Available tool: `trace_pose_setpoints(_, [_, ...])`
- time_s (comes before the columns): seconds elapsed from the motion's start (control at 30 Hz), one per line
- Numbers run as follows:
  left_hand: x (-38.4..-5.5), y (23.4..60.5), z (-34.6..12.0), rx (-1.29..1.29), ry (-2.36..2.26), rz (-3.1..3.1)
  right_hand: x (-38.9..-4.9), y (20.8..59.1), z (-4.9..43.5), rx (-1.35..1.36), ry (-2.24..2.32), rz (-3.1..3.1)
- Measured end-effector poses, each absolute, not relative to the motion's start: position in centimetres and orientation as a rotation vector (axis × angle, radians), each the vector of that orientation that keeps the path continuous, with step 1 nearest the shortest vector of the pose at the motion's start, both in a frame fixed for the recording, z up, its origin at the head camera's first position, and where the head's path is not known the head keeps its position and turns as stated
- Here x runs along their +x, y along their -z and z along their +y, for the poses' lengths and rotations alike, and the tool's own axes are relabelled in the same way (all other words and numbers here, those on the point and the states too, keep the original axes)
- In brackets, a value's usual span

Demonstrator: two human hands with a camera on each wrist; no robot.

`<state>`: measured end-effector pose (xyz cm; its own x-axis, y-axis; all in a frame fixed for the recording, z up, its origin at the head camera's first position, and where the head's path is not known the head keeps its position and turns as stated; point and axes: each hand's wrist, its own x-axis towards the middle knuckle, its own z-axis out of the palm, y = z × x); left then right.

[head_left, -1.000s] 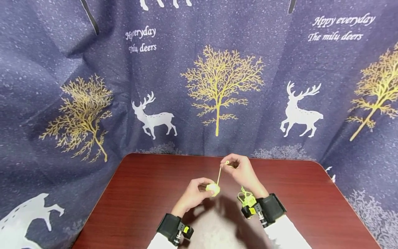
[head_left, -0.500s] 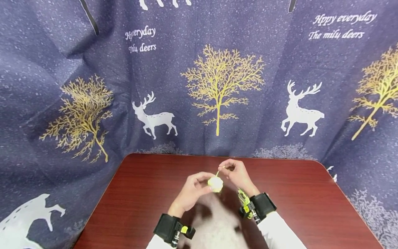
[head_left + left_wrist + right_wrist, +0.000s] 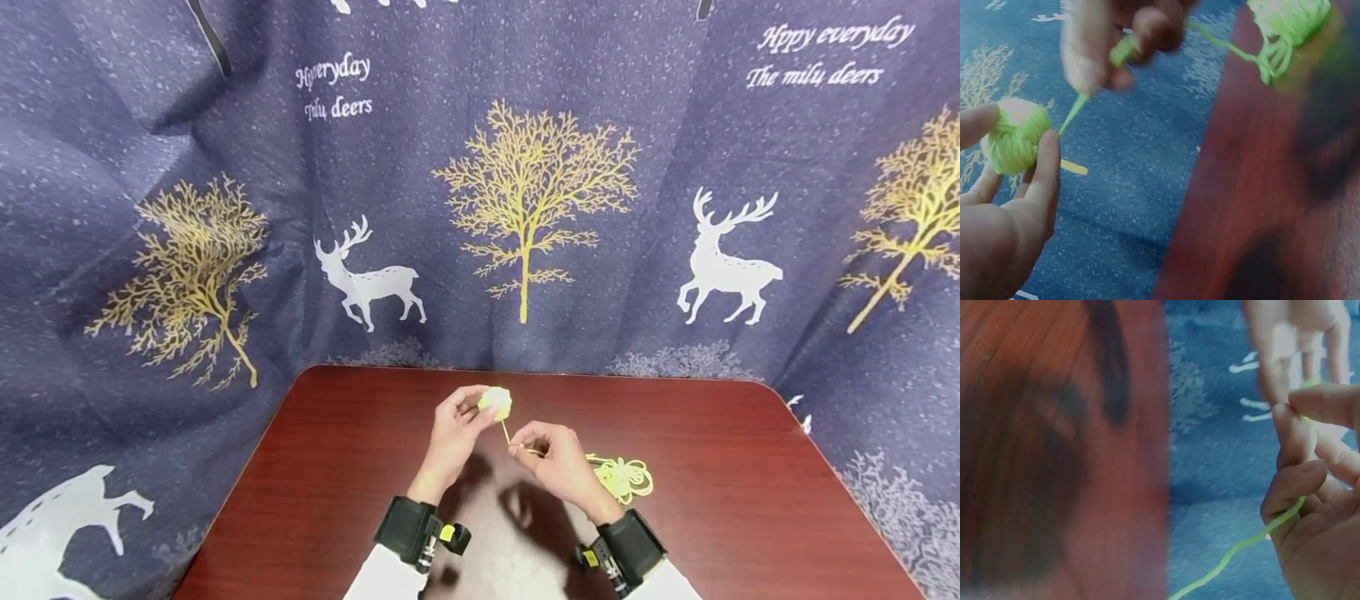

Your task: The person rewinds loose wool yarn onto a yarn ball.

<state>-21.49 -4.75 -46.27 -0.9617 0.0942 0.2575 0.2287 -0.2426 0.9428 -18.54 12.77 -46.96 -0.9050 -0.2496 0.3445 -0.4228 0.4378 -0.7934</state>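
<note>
My left hand (image 3: 452, 433) holds a small ball of yellow-green yarn (image 3: 1019, 136) between thumb and fingers, raised over the far half of the table. A short taut strand (image 3: 1074, 114) runs from the ball to my right hand (image 3: 557, 467), which pinches it between thumb and index finger. In the right wrist view the yarn's tail (image 3: 1229, 555) passes under the curled fingers and out past the palm. It leads to a looped, loose heap of the same yarn (image 3: 624, 478) lying on the table just right of my right hand.
The dark red wooden table (image 3: 337, 467) has rounded far corners. Behind it hangs a blue curtain (image 3: 465, 250) printed with deer and golden trees. Each wrist wears a black strap with a small camera, the left strap (image 3: 405, 527) among them.
The yarn ball in my left hand has moved up and slightly left. My right hand first closed in on it, then dropped below it, keeping the strand. More of the loose heap shows now.
</note>
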Motion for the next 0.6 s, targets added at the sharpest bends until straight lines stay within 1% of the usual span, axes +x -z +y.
trace_pose_setpoints(0.1, [-21.7, 46.8, -4.8, -0.361, 2.244, -2.008, -18.0, 46.5, 13.0, 0.67, -1.404, -2.488])
trace_pose_setpoints(0.23, [-21.7, 47.4, -4.9, -0.366, 2.158, -2.117, -17.6, 44.8, 13.2, 0.743, -1.366, -2.456])
trace_pose_setpoints(0.6, [-18.8, 45.8, -4.7, -0.598, 2.053, -2.316, -18.1, 40.7, 13.9, 0.669, -1.464, -2.428])
